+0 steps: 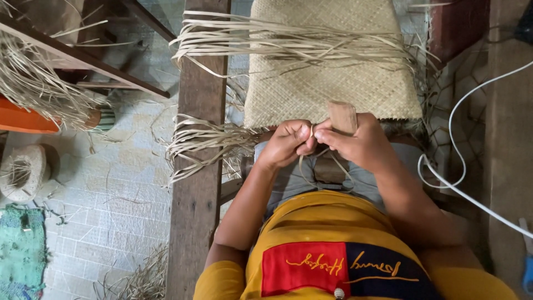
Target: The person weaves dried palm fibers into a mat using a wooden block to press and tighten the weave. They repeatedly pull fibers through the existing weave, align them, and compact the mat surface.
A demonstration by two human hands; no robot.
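— Since both hands meet at the near edge of the woven mat [333,83] in the middle of the frame, I read the grip as edge work: my left hand [286,143] is curled, its fingertips pinching a pale strip [311,158] just under the mat's rim.

— And the right?

— My right hand [361,145] pinches the same strip from the other side and also holds a small wooden block [342,116] upright against the mat edge, likely as a press. Loose strands [200,141] hang over the plank [197,194] at centre left, kept off the weave.
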